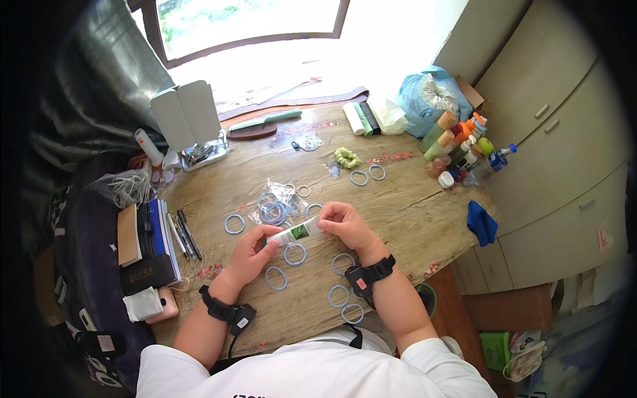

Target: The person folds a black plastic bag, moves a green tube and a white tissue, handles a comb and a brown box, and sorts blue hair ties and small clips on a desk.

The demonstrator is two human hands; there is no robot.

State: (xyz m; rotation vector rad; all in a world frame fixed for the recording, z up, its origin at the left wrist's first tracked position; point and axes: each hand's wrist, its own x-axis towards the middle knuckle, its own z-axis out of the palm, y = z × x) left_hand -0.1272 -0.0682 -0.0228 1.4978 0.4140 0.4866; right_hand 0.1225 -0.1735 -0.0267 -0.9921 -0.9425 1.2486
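A white squeeze tube (300, 232) with a green printed patch and a green cap is held level over the near middle of the table. My left hand (253, 247) pinches its capped end. Around the other end close the fingers of my right hand (347, 229). Light blue hair ties lie scattered about: one hair tie (294, 254) just below the tube, another hair tie (276, 278) near my left wrist, several by my right wrist. Behind the tube, a clear plastic bag (273, 204) lies among more blue rings.
At the left stand notebooks (150, 239), pens (188, 235) and a white folding mirror box (189, 119). Bottles (443, 142) crowd the back right beside a blue plastic bag (428, 96). A blue cloth (482, 223) rests at the right edge. Combs (265, 121) and a green scrunchie (347, 158) lie farther back.
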